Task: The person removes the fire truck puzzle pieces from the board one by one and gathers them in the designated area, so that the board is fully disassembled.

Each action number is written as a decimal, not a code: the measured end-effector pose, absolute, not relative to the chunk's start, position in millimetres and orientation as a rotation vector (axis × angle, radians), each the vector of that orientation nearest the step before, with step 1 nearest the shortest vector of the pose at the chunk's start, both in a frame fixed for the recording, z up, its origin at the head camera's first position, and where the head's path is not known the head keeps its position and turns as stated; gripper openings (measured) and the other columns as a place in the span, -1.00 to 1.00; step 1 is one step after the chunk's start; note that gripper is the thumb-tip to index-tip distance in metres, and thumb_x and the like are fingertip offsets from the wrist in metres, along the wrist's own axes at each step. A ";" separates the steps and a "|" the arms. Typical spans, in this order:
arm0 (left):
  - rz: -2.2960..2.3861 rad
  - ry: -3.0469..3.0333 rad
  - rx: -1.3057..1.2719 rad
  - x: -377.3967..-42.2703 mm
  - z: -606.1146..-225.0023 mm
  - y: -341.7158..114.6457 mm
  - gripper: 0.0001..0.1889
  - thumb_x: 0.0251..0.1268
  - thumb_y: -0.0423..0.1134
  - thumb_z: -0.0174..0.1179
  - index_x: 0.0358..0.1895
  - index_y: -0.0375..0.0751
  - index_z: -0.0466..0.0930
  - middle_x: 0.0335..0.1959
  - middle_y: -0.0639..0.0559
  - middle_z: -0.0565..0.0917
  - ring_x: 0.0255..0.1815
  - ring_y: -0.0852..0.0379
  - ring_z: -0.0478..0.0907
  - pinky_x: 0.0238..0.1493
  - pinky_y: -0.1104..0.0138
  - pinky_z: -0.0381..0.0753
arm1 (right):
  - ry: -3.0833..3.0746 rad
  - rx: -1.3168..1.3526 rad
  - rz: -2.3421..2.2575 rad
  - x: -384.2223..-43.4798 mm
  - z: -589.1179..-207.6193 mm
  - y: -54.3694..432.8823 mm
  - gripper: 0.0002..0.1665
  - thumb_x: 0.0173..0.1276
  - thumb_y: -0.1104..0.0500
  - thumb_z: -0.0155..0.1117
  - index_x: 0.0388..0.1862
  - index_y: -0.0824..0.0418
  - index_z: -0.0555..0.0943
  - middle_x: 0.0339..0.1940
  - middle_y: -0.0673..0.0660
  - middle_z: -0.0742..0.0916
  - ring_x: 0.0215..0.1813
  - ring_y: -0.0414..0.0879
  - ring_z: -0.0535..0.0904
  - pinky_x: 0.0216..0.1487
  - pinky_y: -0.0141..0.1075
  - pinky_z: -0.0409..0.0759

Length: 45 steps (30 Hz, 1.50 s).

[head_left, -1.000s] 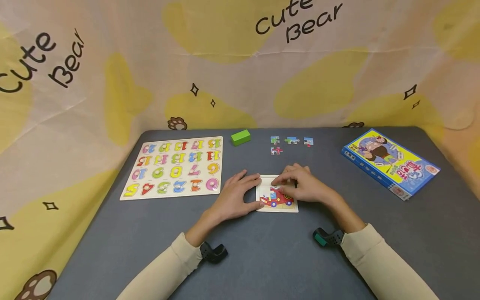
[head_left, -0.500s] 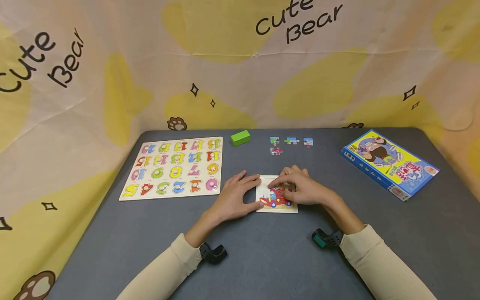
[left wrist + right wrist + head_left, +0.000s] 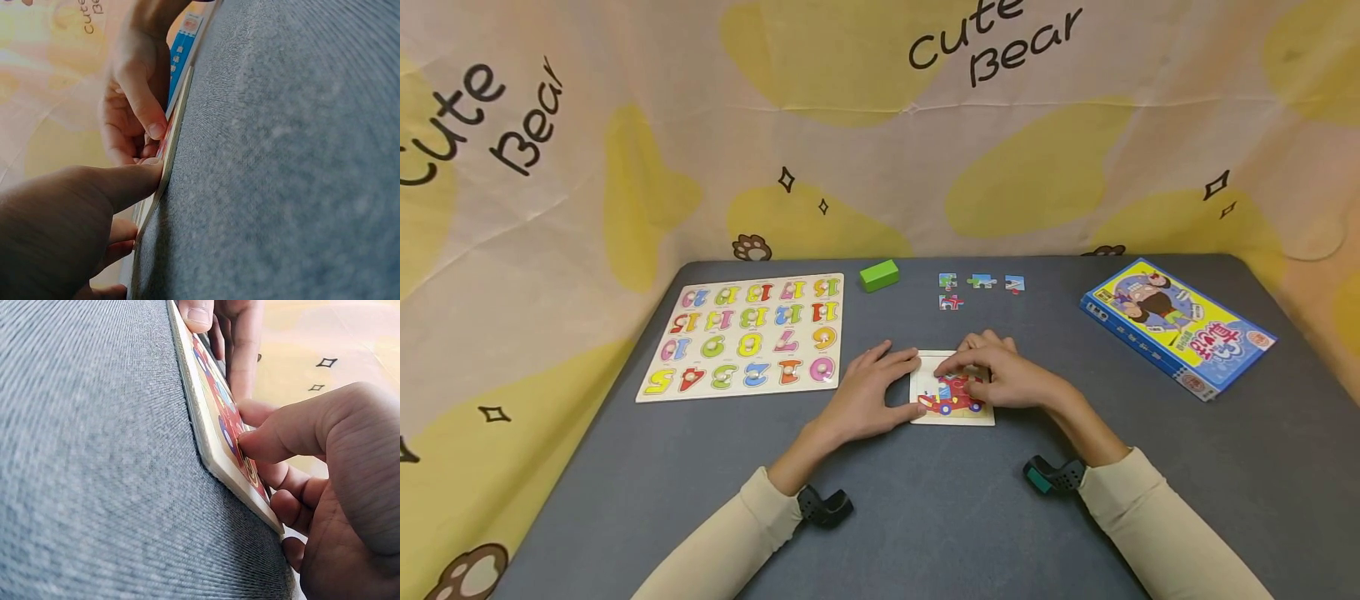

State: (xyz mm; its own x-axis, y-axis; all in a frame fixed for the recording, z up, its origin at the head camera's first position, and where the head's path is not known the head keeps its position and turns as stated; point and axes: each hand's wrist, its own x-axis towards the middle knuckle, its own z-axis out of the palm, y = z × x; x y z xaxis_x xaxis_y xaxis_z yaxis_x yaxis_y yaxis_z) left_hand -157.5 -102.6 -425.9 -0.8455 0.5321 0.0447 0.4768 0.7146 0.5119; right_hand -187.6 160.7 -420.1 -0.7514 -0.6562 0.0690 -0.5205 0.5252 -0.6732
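Observation:
A small jigsaw puzzle board point(image 3: 955, 422) with a white rim lies flat on the dark grey table, showing a red car picture point(image 3: 952, 402). Along its left side rests my left hand point(image 3: 868, 396), thumb on the near corner and fingers at the far one. My right hand point(image 3: 1011, 379) reaches over the board from the right, thumb and index finger spread and touching the picture. In the right wrist view its thumb point(image 3: 265, 440) presses on the printed surface near a blue wheel, while the other fingers curl at the far edge. The picture's upper right part is hidden beneath this hand.
Several loose jigsaw pieces point(image 3: 982, 282) lie beyond the board, beside a green block point(image 3: 879, 276). A number puzzle board point(image 3: 739, 337) sits at the left. At the right lies a blue and yellow box point(image 3: 1180, 325). A printed cloth point(image 3: 880, 133) hangs behind the table.
My right index finger has slid slightly left across the board and its thumb has moved a little nearer me, most of this in the first half second. The left hand stays put.

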 end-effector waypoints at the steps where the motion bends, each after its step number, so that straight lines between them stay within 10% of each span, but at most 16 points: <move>1: 0.792 2.810 0.829 -157.6 -425.9 -102.5 -0.27 0.27 0.09 0.37 0.46 -0.09 0.45 0.54 0.06 0.41 0.67 -0.19 0.07 0.60 -0.20 -0.03 | 2.571 -1.004 -1.035 -187.6 -420.6 160.9 -0.53 0.24 0.34 0.28 0.06 -0.06 0.77 -0.34 -0.11 0.55 -0.19 -0.07 0.25 -0.15 -0.13 0.01; 45: 0.798 2.814 0.844 -154.7 -424.3 -102.5 -0.28 0.27 0.07 0.37 0.46 -0.12 0.46 0.54 0.04 0.41 0.67 -0.22 0.07 0.59 -0.22 -0.02 | 2.572 -1.065 -1.009 -185.9 -418.3 162.3 -0.55 0.22 0.20 0.48 0.11 -0.05 0.75 -0.25 -0.10 0.65 -0.17 -0.10 0.32 -0.13 -0.15 0.06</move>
State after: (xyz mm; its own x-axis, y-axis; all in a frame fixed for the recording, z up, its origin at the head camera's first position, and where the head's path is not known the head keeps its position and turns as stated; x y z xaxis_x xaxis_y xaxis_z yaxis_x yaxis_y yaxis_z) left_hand -154.7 -102.5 -424.3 -0.8418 0.5369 0.0551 0.4859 0.7094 0.5105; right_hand -185.9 162.3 -418.3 -0.7273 -0.6808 0.0868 -0.5583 0.5132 -0.6519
